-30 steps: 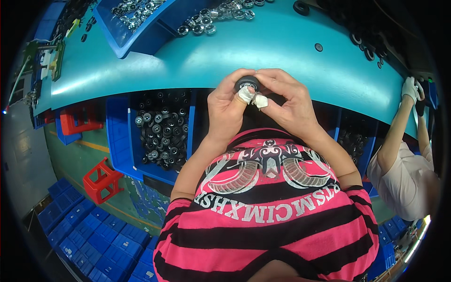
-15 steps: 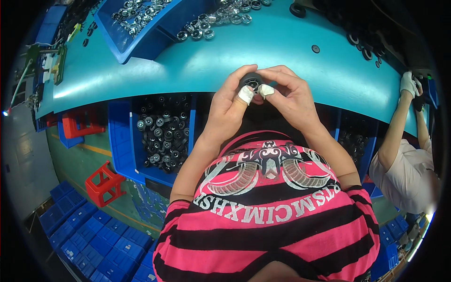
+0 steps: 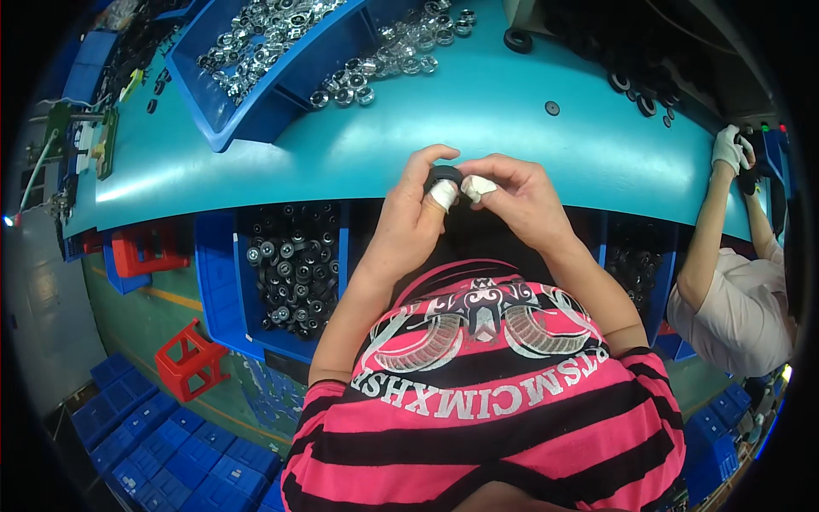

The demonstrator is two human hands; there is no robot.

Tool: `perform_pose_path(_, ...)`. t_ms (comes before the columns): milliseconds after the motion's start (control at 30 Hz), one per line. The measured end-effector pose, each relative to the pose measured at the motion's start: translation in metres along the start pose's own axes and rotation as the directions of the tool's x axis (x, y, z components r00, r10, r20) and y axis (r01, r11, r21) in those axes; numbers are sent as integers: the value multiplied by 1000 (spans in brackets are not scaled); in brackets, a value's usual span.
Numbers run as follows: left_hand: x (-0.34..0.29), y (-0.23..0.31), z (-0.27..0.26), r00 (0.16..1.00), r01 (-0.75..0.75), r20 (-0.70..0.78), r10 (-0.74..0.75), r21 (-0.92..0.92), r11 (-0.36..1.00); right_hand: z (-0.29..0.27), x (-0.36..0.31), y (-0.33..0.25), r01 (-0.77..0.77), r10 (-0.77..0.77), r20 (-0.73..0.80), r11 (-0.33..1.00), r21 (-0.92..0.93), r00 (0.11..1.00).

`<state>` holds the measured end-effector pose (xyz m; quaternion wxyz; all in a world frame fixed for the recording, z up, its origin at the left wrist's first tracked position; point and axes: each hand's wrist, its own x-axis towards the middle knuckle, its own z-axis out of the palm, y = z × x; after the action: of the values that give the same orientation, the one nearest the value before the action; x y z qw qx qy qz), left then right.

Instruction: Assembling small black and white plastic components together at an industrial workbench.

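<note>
A small black wheel (image 3: 444,175) is pinched in my left hand (image 3: 408,211), between the white-taped thumb and a bent index finger. It is held above the near edge of the turquoise table, with mostly its dark tyre side showing. My right hand (image 3: 522,205) is closed at the wheel's right edge, its taped thumb and index finger drawn together there. The exact contact of the right fingertips is hard to make out. Under the table edge, left of my left forearm, a blue bin (image 3: 243,294) holds many black wheels (image 3: 294,273).
On the turquoise table (image 3: 478,102) stands a blue tray (image 3: 217,128) of clear wheel hubs (image 3: 264,34), with more hubs (image 3: 345,85) beside it. A black disc (image 3: 553,108) and loose tyres (image 3: 517,39) lie farther right. A gloved co-worker (image 3: 729,299) works at right; a red stool (image 3: 189,360) stands left.
The wheel has tilted so its spoked face no longer shows. My right hand has shifted from gripping around it to its right edge. The whole view has moved slightly.
</note>
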<state>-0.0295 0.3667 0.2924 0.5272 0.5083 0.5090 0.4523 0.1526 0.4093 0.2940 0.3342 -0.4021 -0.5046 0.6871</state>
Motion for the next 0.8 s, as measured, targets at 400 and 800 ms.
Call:
perform_pose_path(400, 9, 1, 30, 990, -144, -10, 143, -92, 985, -19, 1, -7, -98, 100, 0, 974, 203, 995)
perform_pose_path(800, -3, 29, 52, 976, -217, 41, 214, 301, 929, -42, -19, 1, -134, 110, 85, 917, 376, 990)
